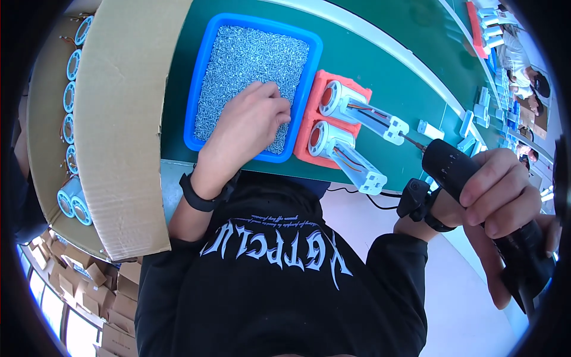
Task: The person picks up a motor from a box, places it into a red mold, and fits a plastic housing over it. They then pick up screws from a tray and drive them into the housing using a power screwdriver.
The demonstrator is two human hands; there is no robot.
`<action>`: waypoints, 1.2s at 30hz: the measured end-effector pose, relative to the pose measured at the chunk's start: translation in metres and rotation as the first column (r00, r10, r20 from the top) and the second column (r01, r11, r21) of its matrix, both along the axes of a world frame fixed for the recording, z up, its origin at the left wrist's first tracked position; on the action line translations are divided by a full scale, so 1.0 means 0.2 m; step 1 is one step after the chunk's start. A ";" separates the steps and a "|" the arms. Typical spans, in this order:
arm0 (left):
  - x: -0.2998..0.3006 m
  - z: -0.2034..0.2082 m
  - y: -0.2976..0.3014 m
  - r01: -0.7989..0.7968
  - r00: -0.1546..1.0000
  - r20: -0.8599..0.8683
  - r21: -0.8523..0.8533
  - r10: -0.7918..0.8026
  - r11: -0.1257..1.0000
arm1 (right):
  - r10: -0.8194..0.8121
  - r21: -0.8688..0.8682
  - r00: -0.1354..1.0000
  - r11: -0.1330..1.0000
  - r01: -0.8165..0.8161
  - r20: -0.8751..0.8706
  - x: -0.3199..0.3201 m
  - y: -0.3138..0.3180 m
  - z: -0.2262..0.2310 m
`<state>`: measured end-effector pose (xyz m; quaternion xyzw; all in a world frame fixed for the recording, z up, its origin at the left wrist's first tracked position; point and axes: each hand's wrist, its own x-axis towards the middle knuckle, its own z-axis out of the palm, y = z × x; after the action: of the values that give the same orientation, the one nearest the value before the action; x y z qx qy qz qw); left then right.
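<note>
My left hand [253, 122] reaches into a blue tray [193, 113] filled with small silver screws [256, 53]. Its fingers are curled together at the screws' surface, and what lies between the fingertips is hidden. In my right hand [502, 193] is a black electric screwdriver [445, 165], gripped around its body. The thin bit points left, its tip at or very near the end of a white motor housing [375, 121] with wires inside. A second such housing [352, 163] lies beside it, nearer me. Both rest with their round ends on an orange-red foam block [304, 134].
A cardboard box [122, 119] on the left holds several white round parts [68, 98]. More white parts [431, 131] lie at the right on the green table [392, 71]. A black cable [380, 205] hangs near the table edge. Other people [523, 71] sit at the far right.
</note>
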<state>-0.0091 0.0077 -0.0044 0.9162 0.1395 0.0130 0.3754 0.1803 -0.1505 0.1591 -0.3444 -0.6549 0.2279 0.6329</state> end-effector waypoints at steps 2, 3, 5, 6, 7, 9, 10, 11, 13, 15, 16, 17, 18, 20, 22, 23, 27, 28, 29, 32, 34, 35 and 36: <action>0.00 -0.01 0.02 -0.071 0.990 0.117 -0.041 0.075 0.997 | -0.019 -0.017 1.000 1.000 0.019 0.007 -0.01 0.00 0.01; 0.01 -0.01 0.03 -0.072 0.990 0.116 -0.041 0.076 0.997 | -0.039 -0.033 0.999 0.999 0.040 0.015 -0.01 0.00 0.01; 0.03 0.00 0.03 -0.131 0.971 0.184 -0.112 0.150 0.985 | -0.058 -0.050 0.998 0.997 0.059 0.023 -0.02 0.00 0.01; 0.04 0.01 0.03 -0.158 0.958 0.215 -0.149 0.188 0.976 | -0.059 -0.060 0.998 0.996 0.060 0.017 -0.02 0.00 0.02; 0.05 0.02 0.02 -0.159 0.958 0.215 -0.150 0.189 0.976 | -0.061 -0.070 0.998 0.996 0.062 0.011 -0.02 0.01 0.02; 0.08 0.05 -0.01 -0.131 0.935 0.293 -0.243 0.201 0.961 | -0.063 -0.081 0.998 0.995 0.064 0.004 -0.02 0.01 0.01; 0.10 0.05 -0.03 -0.116 0.920 0.330 -0.287 0.212 0.951 | -0.056 -0.064 0.998 0.996 0.056 -0.002 -0.01 0.01 0.00; 0.12 0.06 -0.05 -0.118 0.920 0.329 -0.287 0.214 0.951 | -0.049 -0.048 0.999 0.998 0.049 -0.008 0.00 0.01 -0.01; 0.17 0.07 -0.10 -0.130 0.886 0.380 -0.349 0.266 0.928 | -0.038 -0.014 0.999 0.999 0.038 -0.018 0.02 0.01 -0.03; 0.21 0.07 -0.14 -0.134 0.867 0.403 -0.379 0.293 0.916 | -0.027 0.021 0.999 0.999 0.028 -0.028 0.05 0.01 -0.05; 0.24 0.07 -0.15 -0.109 0.859 0.411 -0.437 0.306 0.893 | -0.021 0.039 0.999 0.999 0.022 -0.032 0.06 0.00 -0.06; 0.26 0.07 -0.16 -0.083 0.850 0.419 -0.493 0.320 0.866 | -0.015 0.057 0.999 0.998 0.017 -0.037 0.07 0.00 -0.07; 0.28 0.06 -0.17 -0.056 0.841 0.425 -0.546 0.334 0.836 | -0.008 0.076 0.999 0.997 0.012 -0.041 0.08 0.00 -0.08; 0.30 0.04 -0.20 -0.049 0.847 0.410 -0.574 0.339 0.817 | 0.003 0.113 0.999 0.994 0.002 -0.051 0.09 0.00 -0.09; 0.31 0.01 -0.22 -0.036 0.858 0.379 -0.630 0.347 0.776 | -0.028 0.086 0.996 0.996 0.035 -0.084 0.08 0.00 -0.08; 0.31 -0.01 -0.23 -0.035 0.859 0.379 -0.629 0.345 0.777 | -0.060 0.056 0.991 0.996 0.066 -0.116 0.07 0.00 -0.07; 0.30 -0.05 -0.23 -0.039 0.845 0.389 -0.639 0.367 0.768 | -0.136 0.036 0.984 0.989 0.141 -0.118 0.10 -0.05 0.00; 0.30 -0.05 -0.22 -0.033 0.852 0.367 -0.674 0.373 0.738 | -0.155 0.041 0.982 0.986 0.160 -0.103 0.12 -0.08 0.02; 0.30 -0.05 -0.21 -0.027 0.858 0.346 -0.708 0.379 0.706 | -0.154 0.043 0.983 0.986 0.159 -0.103 0.14 -0.11 0.04; 0.28 -0.04 -0.21 0.018 0.856 0.338 -0.776 0.392 0.630 | -0.007 0.131 0.961 0.990 0.045 -0.278 0.20 -0.20 0.12; 0.27 -0.04 -0.22 0.118 0.839 0.374 -0.835 0.396 0.538 | -0.059 0.123 0.942 0.987 0.105 -0.331 0.20 -0.20 0.12; 0.27 -0.05 -0.22 0.121 0.838 0.376 -0.834 0.395 0.538 | -0.106 0.113 0.917 0.981 0.161 -0.385 0.20 -0.19 0.12; 0.27 -0.06 -0.23 0.162 0.833 0.378 -0.865 0.404 0.476 | -0.150 0.100 0.886 0.972 0.214 -0.438 0.20 -0.19 0.12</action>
<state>0.0455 -0.0377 -0.0164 0.5400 0.0833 0.2237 0.8071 0.2194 -0.1880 0.1829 -0.2991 -0.4799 0.1887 0.8029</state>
